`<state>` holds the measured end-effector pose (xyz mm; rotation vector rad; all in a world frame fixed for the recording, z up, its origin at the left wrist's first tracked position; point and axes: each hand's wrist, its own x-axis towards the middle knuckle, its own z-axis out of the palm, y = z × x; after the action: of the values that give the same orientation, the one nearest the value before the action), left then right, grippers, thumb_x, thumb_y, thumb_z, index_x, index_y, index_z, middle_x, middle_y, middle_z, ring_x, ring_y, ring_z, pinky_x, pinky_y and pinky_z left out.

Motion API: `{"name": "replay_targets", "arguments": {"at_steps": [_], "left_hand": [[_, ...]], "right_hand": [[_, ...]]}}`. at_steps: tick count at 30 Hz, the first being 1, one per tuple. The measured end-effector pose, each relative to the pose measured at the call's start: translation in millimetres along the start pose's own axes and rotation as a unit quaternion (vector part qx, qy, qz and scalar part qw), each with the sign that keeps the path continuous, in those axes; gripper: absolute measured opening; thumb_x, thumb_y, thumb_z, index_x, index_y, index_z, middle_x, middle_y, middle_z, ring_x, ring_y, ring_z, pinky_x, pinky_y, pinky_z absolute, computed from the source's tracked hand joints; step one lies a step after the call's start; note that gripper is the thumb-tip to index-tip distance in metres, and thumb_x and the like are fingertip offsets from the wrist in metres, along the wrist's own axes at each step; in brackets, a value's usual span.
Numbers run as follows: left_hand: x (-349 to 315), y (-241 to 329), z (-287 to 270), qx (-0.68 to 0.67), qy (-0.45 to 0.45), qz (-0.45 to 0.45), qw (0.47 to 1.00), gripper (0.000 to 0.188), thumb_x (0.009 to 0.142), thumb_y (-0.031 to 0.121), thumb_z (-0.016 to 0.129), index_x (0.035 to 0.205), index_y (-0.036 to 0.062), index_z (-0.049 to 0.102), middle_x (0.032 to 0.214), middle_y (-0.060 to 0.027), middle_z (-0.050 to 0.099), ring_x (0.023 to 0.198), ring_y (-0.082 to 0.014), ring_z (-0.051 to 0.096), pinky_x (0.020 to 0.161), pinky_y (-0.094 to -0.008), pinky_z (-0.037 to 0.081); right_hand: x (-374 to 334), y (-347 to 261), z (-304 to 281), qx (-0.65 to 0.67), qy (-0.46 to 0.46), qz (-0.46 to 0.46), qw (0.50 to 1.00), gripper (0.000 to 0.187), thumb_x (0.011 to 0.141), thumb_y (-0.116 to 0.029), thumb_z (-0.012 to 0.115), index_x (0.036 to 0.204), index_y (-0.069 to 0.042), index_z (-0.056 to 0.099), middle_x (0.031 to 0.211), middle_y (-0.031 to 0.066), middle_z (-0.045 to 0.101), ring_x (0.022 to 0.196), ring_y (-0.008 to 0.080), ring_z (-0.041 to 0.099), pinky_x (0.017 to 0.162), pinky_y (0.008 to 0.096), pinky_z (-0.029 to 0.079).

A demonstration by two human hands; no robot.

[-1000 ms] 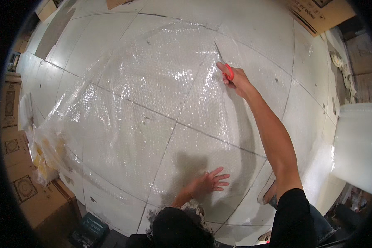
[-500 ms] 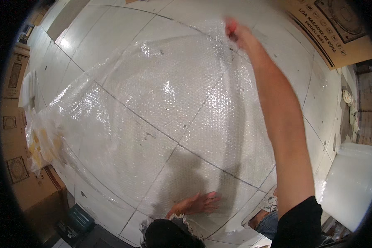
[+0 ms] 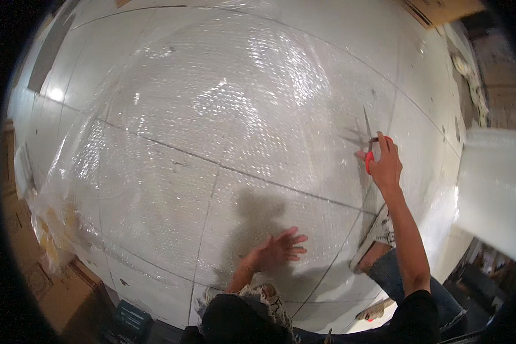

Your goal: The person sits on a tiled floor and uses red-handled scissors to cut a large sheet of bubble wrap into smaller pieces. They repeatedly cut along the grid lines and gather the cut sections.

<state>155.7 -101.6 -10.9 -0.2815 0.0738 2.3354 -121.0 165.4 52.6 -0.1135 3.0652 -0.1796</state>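
Note:
A wide, clear sheet of bubble wrap point(image 3: 172, 114) lies spread over the tiled floor, its surface glinting and rippled. My right hand point(image 3: 389, 166) holds a pair of scissors point(image 3: 370, 143) by the red handles, to the right of the sheet. The scissor blades stand apart and point away from me. Low in the middle, my left hand point(image 3: 278, 251) is open with fingers spread, over the near part of the sheet. It holds nothing; whether it touches the wrap I cannot tell.
A thick translucent white roll point(image 3: 493, 186) stands at the right. Cardboard boxes point(image 3: 69, 292) line the left, with another box point(image 3: 441, 11) at the far right. Yellow items in clear plastic point(image 3: 57, 226) lie at the left. A dark green box point(image 3: 133, 318) sits near me. My shoe point(image 3: 379, 232) rests beside the sheet.
My right hand has come back from the sheet's far edge to its right side, and the scissors now show clearly. The left hand appears slightly higher in view. The view has shifted.

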Motion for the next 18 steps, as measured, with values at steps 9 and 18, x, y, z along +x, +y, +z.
{"name": "replay_targets", "arguments": {"at_steps": [9,18], "left_hand": [[-207.2,109.9,-47.5,0.116,0.090,0.317,0.937,0.079,0.096,0.061,0.028,0.129,-0.0084,0.045,0.125,-0.0250,0.057,0.123,-0.0459,0.046,0.101,-0.0582,0.036],[-331.0,87.8,-44.0,0.471,0.725,0.474,0.170,0.044,0.098,0.029,0.048,0.125,-0.0061,0.050,0.125,-0.0177,0.055,0.120,-0.0264,0.050,0.105,-0.0387,0.037]], "right_hand": [[-18.5,4.6,14.2,0.040,0.019,0.047,0.998,0.082,0.078,-0.053,0.069,0.137,-0.001,0.043,0.129,0.0260,0.050,0.119,0.0393,0.050,0.096,0.0466,0.045],[-28.2,-119.3,-31.7,0.240,-0.049,0.045,0.969,0.073,0.077,-0.049,0.071,0.130,-0.002,0.051,0.107,0.0241,0.065,0.100,0.0395,0.063,0.086,0.0431,0.050]]}}
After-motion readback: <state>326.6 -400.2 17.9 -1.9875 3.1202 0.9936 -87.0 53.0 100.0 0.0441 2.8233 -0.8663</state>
